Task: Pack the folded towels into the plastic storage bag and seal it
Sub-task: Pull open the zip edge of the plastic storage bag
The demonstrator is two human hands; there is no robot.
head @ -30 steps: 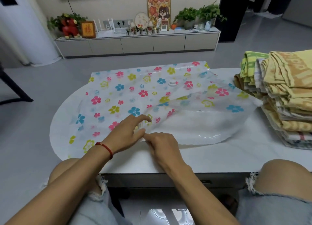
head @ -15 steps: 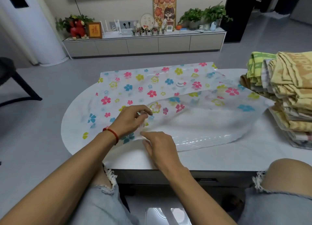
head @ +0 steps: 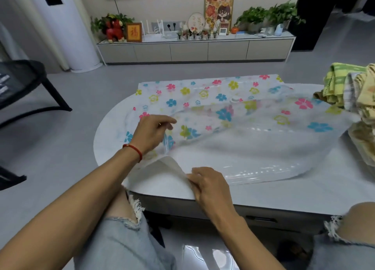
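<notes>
Flower-printed clear plastic storage bag [head: 243, 127] spread across white oval table [head: 263, 194], mouth toward six o'clock. Left hand [head: 151, 135] pinching upper layer, lifted; right hand [head: 207, 185] pinching lower layer at the near edge. Stacked yellow-green folded towels [head: 353, 99] at three o'clock, touching the bag.

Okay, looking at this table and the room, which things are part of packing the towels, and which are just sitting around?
For the job:
storage bag, its near edges held by the left hand and right hand
folded towels, stacked at the table's right

Just around:
table
black chair
cabinet with plants and ornaments
</notes>
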